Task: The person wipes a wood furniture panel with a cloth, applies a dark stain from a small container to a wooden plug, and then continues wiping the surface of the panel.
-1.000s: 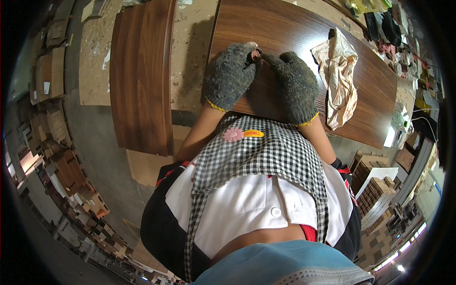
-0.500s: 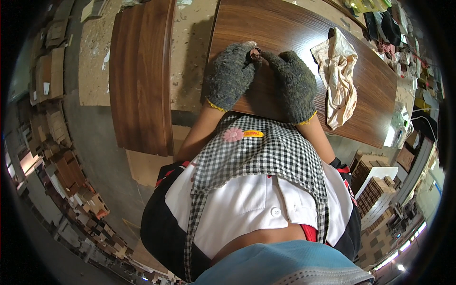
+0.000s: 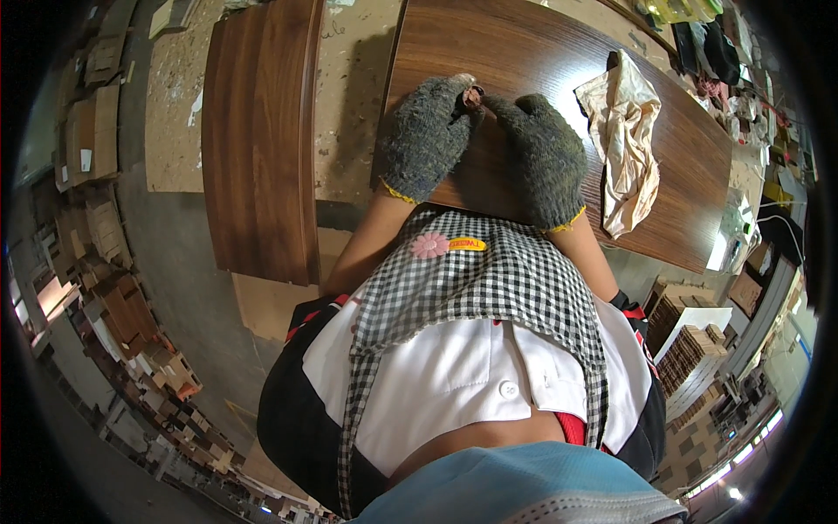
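Both my hands wear dark grey knit gloves with yellow cuffs and are above a glossy dark-brown wood-grain panel [image 3: 489,39]. My left hand [image 3: 426,138] is closed, pinching a small reddish-brown lump [image 3: 472,96] between thumb and fingers; its exact kind is too small to make out. Close beside it on the right, my right hand [image 3: 547,157] is bent with its fingers curled in, one fingertip pointing at the lump. Whether that hand grips anything is hidden. To the right of it, a crumpled cream cloth [image 3: 624,144] lies on the panel.
A second dark-brown panel [image 3: 260,144] lies at the left on a stained chipboard surface [image 3: 175,131]. Bags and loose items [image 3: 720,57] crowd the far right corner. Stacked boards [image 3: 690,358] stand at the lower right, and piles of wood pieces [image 3: 131,323] line the left.
My hands stay almost in place around the small brown lump, which has turned or shifted very slightly in the left fingers. The cloth and panels rest as before.
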`<move>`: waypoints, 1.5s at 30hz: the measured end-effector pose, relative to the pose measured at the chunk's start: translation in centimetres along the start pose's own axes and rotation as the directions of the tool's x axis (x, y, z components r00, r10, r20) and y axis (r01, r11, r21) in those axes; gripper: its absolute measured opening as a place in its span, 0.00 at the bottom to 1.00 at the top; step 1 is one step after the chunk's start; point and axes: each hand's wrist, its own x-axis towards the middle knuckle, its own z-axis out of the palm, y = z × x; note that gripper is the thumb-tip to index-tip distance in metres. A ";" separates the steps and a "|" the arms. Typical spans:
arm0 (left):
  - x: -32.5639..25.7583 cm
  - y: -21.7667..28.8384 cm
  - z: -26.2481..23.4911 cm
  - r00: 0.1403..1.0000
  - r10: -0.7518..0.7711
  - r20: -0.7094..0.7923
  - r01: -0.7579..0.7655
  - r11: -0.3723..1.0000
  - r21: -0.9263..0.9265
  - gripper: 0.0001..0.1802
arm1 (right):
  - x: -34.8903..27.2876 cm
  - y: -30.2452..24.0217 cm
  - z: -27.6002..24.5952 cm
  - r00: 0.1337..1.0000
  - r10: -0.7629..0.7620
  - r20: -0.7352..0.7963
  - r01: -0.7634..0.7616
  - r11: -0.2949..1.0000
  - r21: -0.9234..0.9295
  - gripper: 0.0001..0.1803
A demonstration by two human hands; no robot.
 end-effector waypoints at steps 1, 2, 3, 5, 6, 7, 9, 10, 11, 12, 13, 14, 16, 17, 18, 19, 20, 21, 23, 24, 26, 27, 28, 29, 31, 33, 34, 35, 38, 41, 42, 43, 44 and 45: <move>0.1 0.2 -0.2 1.000 0.006 0.006 -0.006 1.000 0.013 0.21 | -0.1 0.1 0.1 1.000 -0.009 0.000 0.009 1.000 0.000 0.26; 0.1 0.4 -0.3 1.000 0.012 0.012 -0.012 1.000 0.025 0.21 | -0.2 0.1 0.1 1.000 0.000 -0.009 0.000 1.000 -0.007 0.26; 0.1 0.1 -0.2 1.000 0.019 0.008 -0.019 0.999 0.026 0.21 | -0.3 0.1 0.1 1.000 0.007 -0.019 -0.007 1.000 -0.014 0.25; 0.0 -0.5 0.2 1.000 0.031 0.000 -0.031 0.999 0.027 0.21 | -0.4 0.2 0.3 1.000 0.013 -0.020 -0.014 1.000 -0.027 0.25; 0.0 -0.4 0.2 1.000 0.027 -0.002 -0.027 0.999 0.029 0.21 | -0.4 0.4 0.5 1.000 0.016 -0.007 -0.017 0.999 -0.034 0.25; 0.0 -0.2 0.1 1.000 0.023 -0.004 -0.023 0.999 0.031 0.21 | -0.4 0.5 0.6 1.000 0.020 0.006 -0.019 0.999 -0.041 0.25; 0.0 0.1 0.0 1.000 0.015 0.000 -0.015 0.999 0.035 0.21 | -0.2 0.2 0.1 0.998 0.041 0.037 -0.040 0.999 -0.023 0.26; 0.0 0.2 -0.1 1.000 0.011 0.006 -0.011 0.999 0.037 0.21 | -0.1 0.0 0.0 0.997 0.051 0.049 -0.050 0.999 -0.016 0.26; 0.0 0.2 -0.1 1.000 0.008 0.012 -0.008 0.999 0.038 0.22 | -0.3 0.1 0.1 0.999 0.041 0.019 -0.040 0.999 -0.024 0.26; 0.0 0.1 -0.1 1.000 0.008 0.012 -0.009 1.000 0.018 0.22 | -0.4 0.4 0.5 1.000 0.030 -0.004 -0.030 0.999 -0.026 0.26; 0.0 0.0 -0.1 1.000 0.009 0.011 -0.009 1.000 -0.003 0.22 | -0.4 0.6 0.7 0.999 0.018 -0.028 -0.019 0.999 -0.028 0.26; -0.1 -0.1 0.0 1.000 0.011 0.010 -0.011 1.000 -0.023 0.22 | -0.3 0.6 0.6 1.000 0.017 -0.013 -0.017 1.000 -0.009 0.26; -0.2 -0.5 0.3 1.000 -0.006 0.024 0.007 0.999 -0.039 0.23 | 0.0 0.4 0.2 1.000 0.013 0.016 -0.014 1.000 0.026 0.27; -0.2 -0.6 0.4 0.999 -0.014 0.030 0.016 0.999 -0.047 0.23 | 0.0 0.3 0.0 0.999 0.022 0.032 -0.022 1.000 0.002 0.27; -0.2 -0.6 0.4 1.000 -0.001 0.021 0.002 0.999 -0.035 0.23 | 0.0 0.1 -0.1 0.998 0.030 0.048 -0.029 0.999 -0.020 0.27; -0.2 -0.7 0.4 1.000 0.013 0.012 -0.012 1.000 -0.022 0.22 | -0.1 0.0 -0.1 0.997 0.038 0.063 -0.036 0.998 -0.042 0.27; -0.2 -0.8 0.4 1.000 0.026 0.002 -0.026 1.000 -0.009 0.22 | -0.1 0.1 0.1 0.998 0.038 0.058 -0.036 0.999 -0.033 0.27; -0.1 -0.6 0.3 1.000 0.028 0.001 -0.028 1.000 0.001 0.21 | -0.2 0.2 0.3 0.998 0.040 0.053 -0.039 0.999 -0.025 0.26; 0.0 -0.1 0.1 0.999 0.032 -0.001 -0.032 0.999 0.022 0.20 | -0.3 0.1 0.3 0.997 0.057 0.047 -0.056 0.998 -0.019 0.26; 0.0 -0.1 0.1 1.000 0.031 -0.003 -0.031 0.999 0.029 0.20 | -0.3 -0.1 0.1 0.996 0.071 0.044 -0.070 0.997 -0.021 0.26; 0.0 0.0 0.1 1.000 0.029 -0.006 -0.029 0.999 0.042 0.19 | -0.3 0.0 0.2 0.998 0.066 0.021 -0.066 0.998 0.002 0.26; 0.0 -0.2 0.2 0.999 0.034 -0.011 -0.033 0.999 0.043 0.20 | -0.3 0.4 0.6 0.999 0.046 0.001 -0.046 0.999 0.025 0.26; -0.1 -0.4 0.4 0.999 0.038 -0.017 -0.038 0.998 0.044 0.20 | -0.3 0.7 0.8 0.999 0.026 -0.020 -0.025 0.999 0.047 0.26; -0.1 -0.5 0.4 0.999 0.043 -0.022 -0.042 0.998 0.044 0.20 | -0.4 0.7 0.8 1.000 0.022 -0.014 -0.022 1.000 0.019 0.26; 0.0 -0.5 0.1 0.998 0.057 -0.007 -0.057 0.998 0.020 0.20 | -0.5 0.6 0.8 1.000 0.020 0.000 -0.020 0.999 -0.037 0.25; 0.0 -0.5 0.1 0.998 0.063 -0.010 -0.063 0.998 0.003 0.20 | -0.2 0.2 0.6 0.999 0.041 0.037 -0.040 0.999 -0.026 0.25; -0.1 -0.5 0.2 0.998 0.061 -0.021 -0.061 0.998 -0.002 0.20 | -0.2 0.0 0.5 0.997 0.051 0.055 -0.050 0.999 -0.021 0.25; -0.2 -0.5 0.3 0.998 0.059 -0.032 -0.059 0.998 -0.007 0.20 | -0.3 0.0 0.6 0.999 0.043 0.027 -0.042 0.999 -0.033 0.25; -0.1 0.0 -0.1 0.999 0.046 -0.019 -0.046 0.999 0.000 0.20 | -0.3 0.1 0.7 0.999 0.027 -0.018 -0.028 0.998 -0.057 0.25; -0.1 -0.2 0.1 1.000 0.029 -0.002 -0.029 0.999 0.022 0.20 | -0.3 -0.1 0.4 0.999 0.046 0.014 -0.045 0.997 -0.062 0.25; -0.1 -0.2 0.2 0.999 0.032 -0.009 -0.032 0.999 0.011 0.20 | -0.4 -0.1 0.3 0.998 0.056 0.006 -0.056 0.996 -0.067 0.25; 0.0 -0.2 0.3 0.999 0.034 -0.016 -0.034 0.999 -0.001 0.20 | -0.4 -0.1 0.3 0.998 0.067 -0.002 -0.067 0.995 -0.073 0.24; 0.0 -0.3 0.4 0.999 0.036 -0.023 -0.036 0.999 -0.012 0.20 | -0.4 0.0 0.3 0.999 0.052 0.006 -0.052 0.996 -0.070 0.24; -0.1 -0.3 0.3 0.999 0.040 -0.022 -0.040 0.999 -0.006 0.20 | -0.5 0.2 0.4 0.999 0.040 0.015 -0.039 0.997 -0.068 0.24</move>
